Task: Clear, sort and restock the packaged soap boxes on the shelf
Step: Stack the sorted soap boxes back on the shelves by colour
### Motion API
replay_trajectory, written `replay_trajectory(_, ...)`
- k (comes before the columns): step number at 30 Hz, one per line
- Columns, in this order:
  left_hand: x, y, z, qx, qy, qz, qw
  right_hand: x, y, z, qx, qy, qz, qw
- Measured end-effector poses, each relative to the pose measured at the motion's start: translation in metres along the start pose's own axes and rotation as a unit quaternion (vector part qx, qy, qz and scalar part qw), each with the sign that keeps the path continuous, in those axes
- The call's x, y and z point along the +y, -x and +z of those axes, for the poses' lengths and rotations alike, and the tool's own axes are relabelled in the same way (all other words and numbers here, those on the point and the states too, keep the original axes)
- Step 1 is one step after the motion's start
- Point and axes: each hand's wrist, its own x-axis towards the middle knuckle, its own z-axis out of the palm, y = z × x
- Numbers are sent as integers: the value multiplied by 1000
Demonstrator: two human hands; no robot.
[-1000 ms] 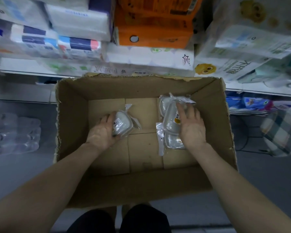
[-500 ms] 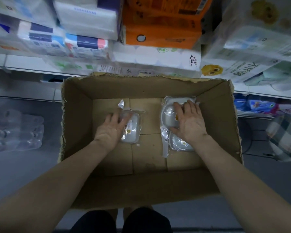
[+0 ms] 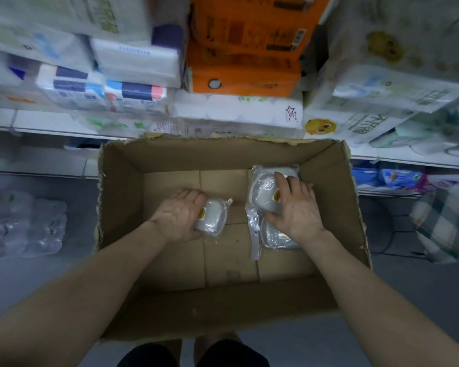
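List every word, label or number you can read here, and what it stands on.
No text reads clearly.
Dark print on the orange paper-wrapped packs: blurred.
Large characters on the white plastic tissue pack with a yellow cartoon face: blurred.
Yellow stickers on the clear-wrapped grey soap boxes in the brown cardboard box: too small.

Pretty dim overall with a cool bluish cast, light's soft and flat. Wide-angle lens bends the shelf edge (image 3: 51,129) and stretches the corners. The tissue packs (image 3: 133,56) up top are smeared and blurry; plastic on the soap boxes (image 3: 263,190) has a faint sheen.
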Motion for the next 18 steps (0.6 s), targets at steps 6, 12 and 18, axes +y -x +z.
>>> replay_trajectory(6,2,43,-38,71,49,-38,996,-16,14,-54,20,-35,-8,999)
replay_trajectory(12,5,85,-92,183,46,-14,982,-40,28,-116,104,-70,-17,992)
replay_trajectory(18,-7,112,-160,292,22,-15,956,-57,16,-194,205,-97,-33,973)
